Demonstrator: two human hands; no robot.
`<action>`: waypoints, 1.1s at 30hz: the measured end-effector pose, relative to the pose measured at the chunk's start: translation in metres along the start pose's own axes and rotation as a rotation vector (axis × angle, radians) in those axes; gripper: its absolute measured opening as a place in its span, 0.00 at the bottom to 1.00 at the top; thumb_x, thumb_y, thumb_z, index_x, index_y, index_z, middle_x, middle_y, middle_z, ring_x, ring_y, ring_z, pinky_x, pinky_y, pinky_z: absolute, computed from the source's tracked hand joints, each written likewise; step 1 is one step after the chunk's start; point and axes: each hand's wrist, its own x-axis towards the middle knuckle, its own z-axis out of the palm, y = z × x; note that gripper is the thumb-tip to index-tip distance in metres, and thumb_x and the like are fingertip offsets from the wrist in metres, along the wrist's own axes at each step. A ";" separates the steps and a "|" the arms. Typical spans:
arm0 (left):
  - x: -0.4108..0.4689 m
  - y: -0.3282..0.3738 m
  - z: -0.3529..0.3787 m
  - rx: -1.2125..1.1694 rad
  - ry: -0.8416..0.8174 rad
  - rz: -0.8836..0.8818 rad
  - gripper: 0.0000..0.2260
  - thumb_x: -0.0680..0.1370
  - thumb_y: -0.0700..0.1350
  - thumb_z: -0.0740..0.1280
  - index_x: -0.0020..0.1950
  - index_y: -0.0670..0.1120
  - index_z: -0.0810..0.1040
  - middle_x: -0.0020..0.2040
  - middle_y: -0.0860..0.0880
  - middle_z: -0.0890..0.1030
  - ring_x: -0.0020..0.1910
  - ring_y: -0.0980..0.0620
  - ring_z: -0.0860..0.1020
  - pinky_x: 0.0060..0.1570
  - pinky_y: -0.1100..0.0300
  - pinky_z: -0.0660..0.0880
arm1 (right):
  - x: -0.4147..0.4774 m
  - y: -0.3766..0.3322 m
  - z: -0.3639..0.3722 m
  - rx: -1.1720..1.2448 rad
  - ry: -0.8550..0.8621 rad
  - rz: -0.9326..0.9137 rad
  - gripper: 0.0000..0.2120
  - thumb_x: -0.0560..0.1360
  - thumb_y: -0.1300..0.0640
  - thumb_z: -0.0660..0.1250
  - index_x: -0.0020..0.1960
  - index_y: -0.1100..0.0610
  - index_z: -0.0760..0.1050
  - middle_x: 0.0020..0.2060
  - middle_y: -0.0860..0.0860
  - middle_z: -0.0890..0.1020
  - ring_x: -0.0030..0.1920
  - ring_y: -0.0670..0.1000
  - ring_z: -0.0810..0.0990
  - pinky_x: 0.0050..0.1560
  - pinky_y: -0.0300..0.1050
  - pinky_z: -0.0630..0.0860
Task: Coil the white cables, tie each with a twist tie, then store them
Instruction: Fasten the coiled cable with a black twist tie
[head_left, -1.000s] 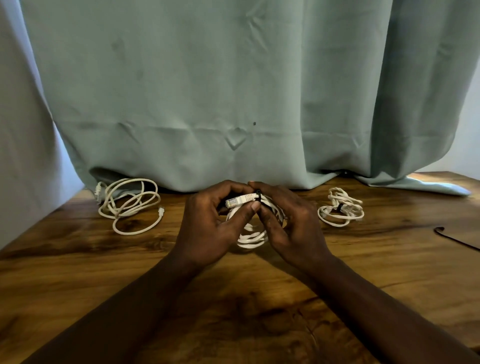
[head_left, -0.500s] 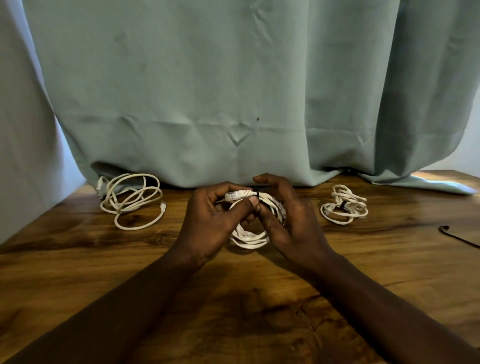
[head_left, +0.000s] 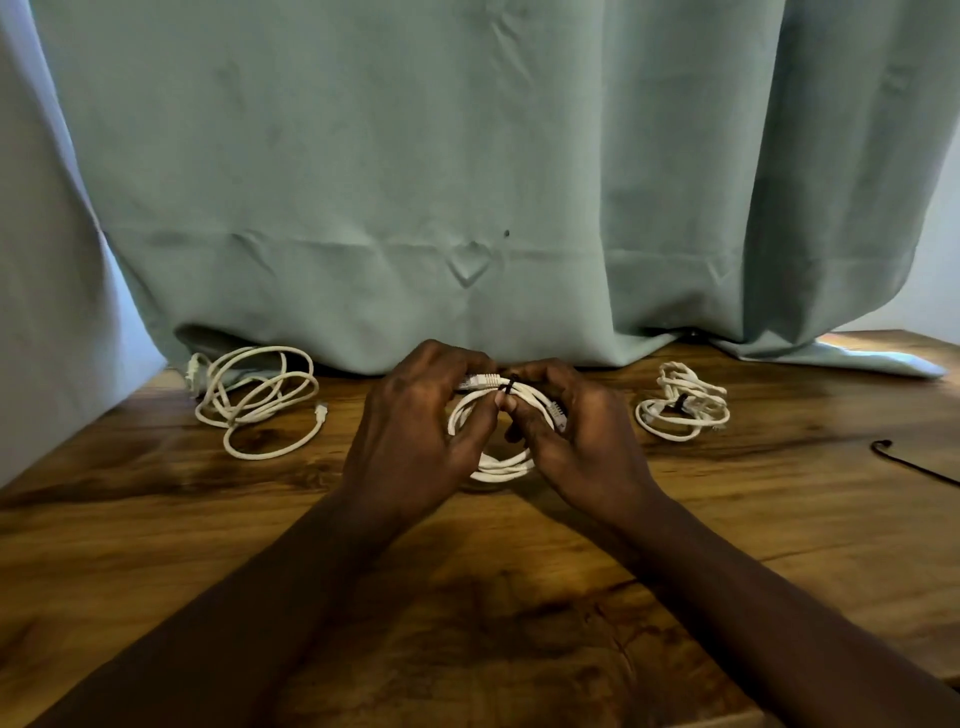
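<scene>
A coiled white cable (head_left: 501, 465) stands between my hands at the table's middle. My left hand (head_left: 415, 431) grips its top left, by the plug end. My right hand (head_left: 576, 436) grips its top right. A black twist tie (head_left: 508, 387) wraps the coil's top, pinched between the fingertips of both hands. A loose, untied white cable (head_left: 257, 400) lies at the far left. A coiled white cable bound with a black tie (head_left: 683, 402) rests at the far right.
A teal curtain (head_left: 467, 182) hangs along the back edge of the wooden table (head_left: 493, 597). A loose black twist tie (head_left: 909, 462) lies near the right edge.
My fingertips have shifted on the twist tie at the coil's top, and my right fingers have closed further over the coil. The coil stays in place.
</scene>
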 end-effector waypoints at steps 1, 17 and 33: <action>0.001 -0.001 -0.001 0.042 -0.023 0.013 0.13 0.78 0.50 0.69 0.61 0.48 0.83 0.54 0.52 0.82 0.53 0.53 0.80 0.52 0.52 0.77 | 0.000 0.000 0.000 -0.014 -0.002 -0.005 0.10 0.81 0.55 0.71 0.62 0.54 0.80 0.47 0.43 0.86 0.41 0.43 0.86 0.42 0.47 0.83; -0.005 0.014 0.001 0.147 0.096 0.014 0.09 0.74 0.46 0.77 0.48 0.47 0.79 0.44 0.52 0.78 0.40 0.52 0.76 0.38 0.53 0.73 | -0.006 -0.007 -0.001 -0.328 0.084 -0.290 0.14 0.77 0.59 0.67 0.62 0.59 0.78 0.46 0.52 0.86 0.45 0.46 0.81 0.45 0.32 0.71; -0.002 0.012 -0.007 0.172 0.156 0.173 0.08 0.76 0.48 0.70 0.49 0.44 0.81 0.44 0.49 0.80 0.40 0.52 0.77 0.39 0.59 0.71 | -0.004 -0.005 -0.002 -0.109 0.101 -0.331 0.14 0.77 0.65 0.72 0.61 0.61 0.77 0.51 0.47 0.84 0.49 0.42 0.83 0.49 0.33 0.77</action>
